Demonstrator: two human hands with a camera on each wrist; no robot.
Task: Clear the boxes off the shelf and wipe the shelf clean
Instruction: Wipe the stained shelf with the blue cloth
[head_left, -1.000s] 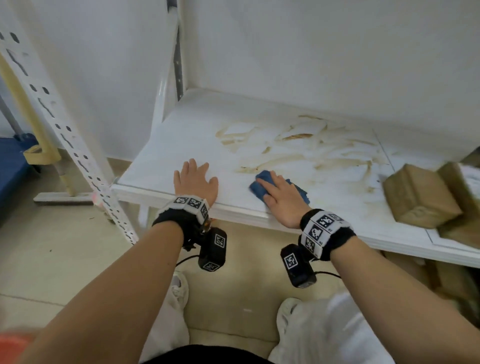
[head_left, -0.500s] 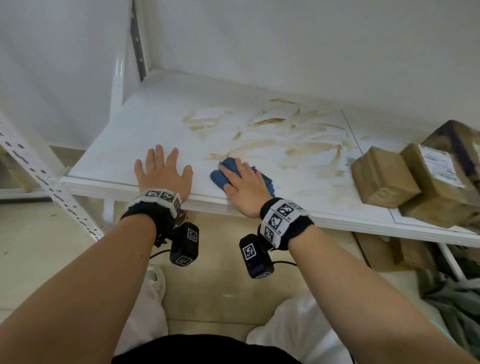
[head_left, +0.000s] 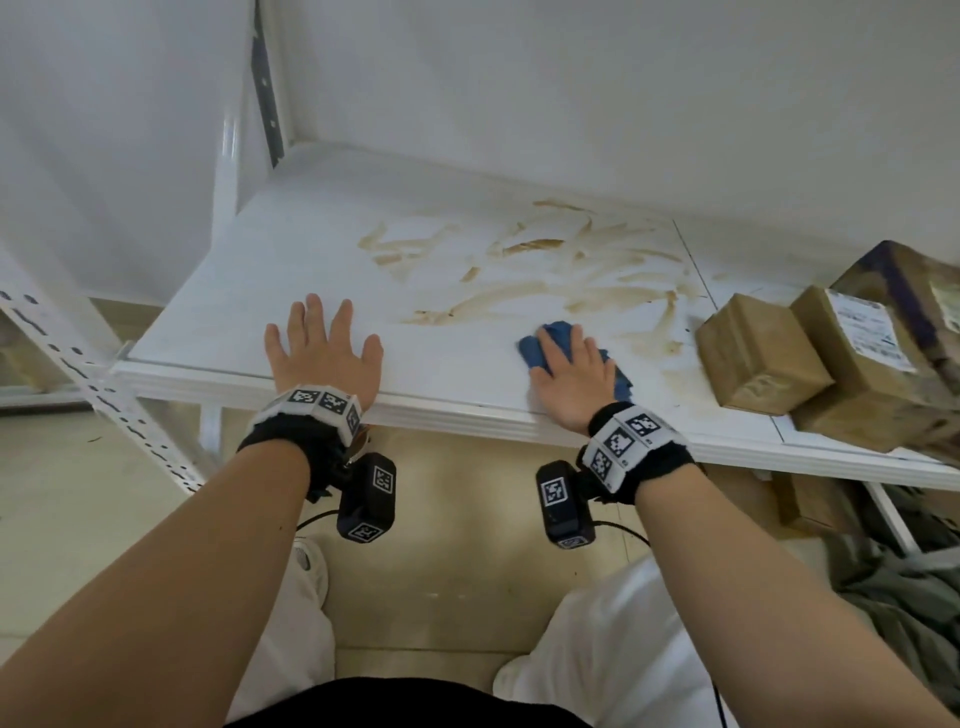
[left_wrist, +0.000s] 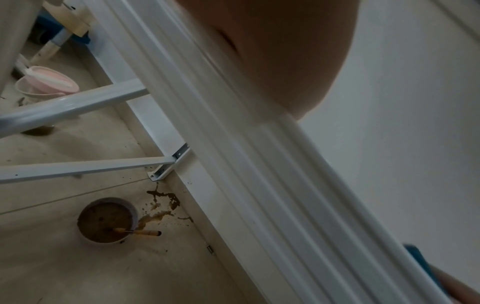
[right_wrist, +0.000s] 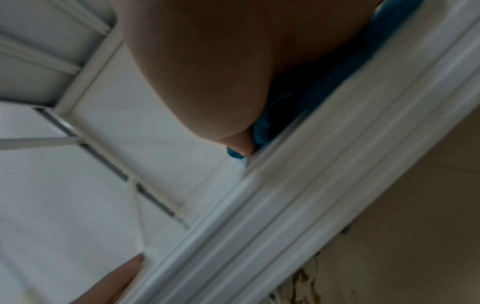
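From the head camera I see the white shelf (head_left: 311, 249) running across the frame, with brown smears (head_left: 545, 280) spread over its middle toward 1 o'clock. My left hand (head_left: 322, 353) lies flat on the shelf near the front edge at about 10 o'clock, fingers straight and spread, holding nothing. My right hand (head_left: 571, 379) presses down on a blue cloth (head_left: 540, 348) at about 1 o'clock, fingers extended over it rather than curled; the cloth shows past the fingertips and on both sides of the hand. At 3 o'clock, three brown boxes (head_left: 758, 353) sit on the shelf, packed against each other, the nearest close to the cloth but not touching it. More boxes (head_left: 810, 504) stand on the floor under the shelf.

From the left wrist camera I get the heel of the left hand (left_wrist: 280, 51) resting on the shelf edge (left_wrist: 259, 164). Below, at 8 o'clock on the floor, a bowl (left_wrist: 107, 220) of brown liquid holds a brush, with brown splashes beside it. A pink bowl (left_wrist: 46, 84) sits at 10 o'clock.

The right wrist camera is blurred; I can make out the right hand (right_wrist: 207, 72) over what seems to be the blue cloth (right_wrist: 298, 98), against the shelf's front rim (right_wrist: 285, 205).
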